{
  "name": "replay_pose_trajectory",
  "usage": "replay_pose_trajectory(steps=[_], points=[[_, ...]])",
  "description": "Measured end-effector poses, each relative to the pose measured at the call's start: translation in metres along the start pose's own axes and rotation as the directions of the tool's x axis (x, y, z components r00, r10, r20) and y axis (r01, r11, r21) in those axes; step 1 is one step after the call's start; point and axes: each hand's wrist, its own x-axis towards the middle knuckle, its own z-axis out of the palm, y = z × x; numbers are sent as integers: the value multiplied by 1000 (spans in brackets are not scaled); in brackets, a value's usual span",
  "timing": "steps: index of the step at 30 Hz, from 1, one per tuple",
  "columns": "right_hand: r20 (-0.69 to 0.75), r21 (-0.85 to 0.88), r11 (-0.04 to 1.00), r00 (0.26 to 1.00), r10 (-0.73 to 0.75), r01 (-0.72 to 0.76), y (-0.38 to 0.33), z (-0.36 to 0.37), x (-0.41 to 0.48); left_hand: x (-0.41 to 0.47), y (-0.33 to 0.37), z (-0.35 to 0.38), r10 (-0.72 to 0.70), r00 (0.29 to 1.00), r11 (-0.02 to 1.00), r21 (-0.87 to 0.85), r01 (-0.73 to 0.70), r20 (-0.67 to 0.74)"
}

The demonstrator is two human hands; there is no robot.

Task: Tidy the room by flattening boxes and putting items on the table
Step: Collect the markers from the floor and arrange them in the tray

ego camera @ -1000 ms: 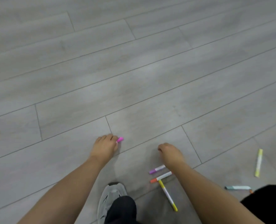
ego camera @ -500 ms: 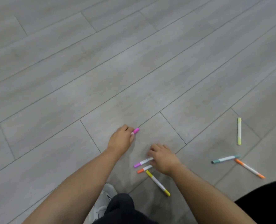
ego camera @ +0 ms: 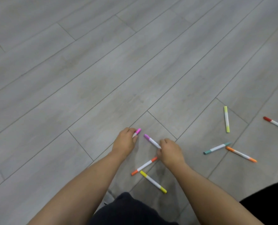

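Coloured markers with white barrels lie scattered on the grey plank floor (ego camera: 102, 70). My left hand (ego camera: 125, 142) grips a pink marker (ego camera: 137, 132), whose cap sticks out past my fingers. My right hand (ego camera: 170, 151) pinches a purple marker (ego camera: 151, 140) lifted off the floor, its cap pointing up-left toward the left hand. Just below my hands lie an orange marker (ego camera: 144, 166) and a yellow marker (ego camera: 153, 181). To the right lie a lime marker (ego camera: 226, 119), a teal marker (ego camera: 217, 148), a second orange marker (ego camera: 240, 154) and a red marker (ego camera: 276, 124).
My dark trouser knee (ego camera: 128, 208) fills the bottom centre, with a bit of a white shoe (ego camera: 108, 198) beside it. Dark clothing (ego camera: 268, 195) shows at the bottom right. The floor stretches bare above and to the left.
My right hand has picked the purple marker up from the floor and raised it toward the left hand. The left hand keeps hold of the pink marker. The view has shifted right.
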Motion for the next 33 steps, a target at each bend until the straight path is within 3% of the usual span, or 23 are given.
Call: replay_pose_trajectory(steps=[7, 12, 16, 21, 27, 33], points=[[-92, 117, 988, 989, 116, -105, -6, -6, 0, 14, 34, 17, -60, 997, 994, -85, 63, 42], [-50, 158, 980, 990, 131, -122, -9, -5, -10, 9, 43, 19, -78, 994, 992, -94, 85, 77], [-44, 109, 992, 997, 68, -63, 4, -2, -17, 3, 29, 7, -32, 997, 998, 57, 29, 68], [-59, 46, 988, 988, -143, 146, 3, 2, -5, 6, 19, -1, 113, 991, 986, 113, -121, 73], [-122, 71, 994, 990, -74, 84, 20, 9, -19, -4, 27, 16, 237, 963, 952, 167, -257, 130], [-107, 38, 973, 969, -223, 228, 37, 22, -58, -7, 38, 32, 404, 881, 852, 251, -460, 244]])
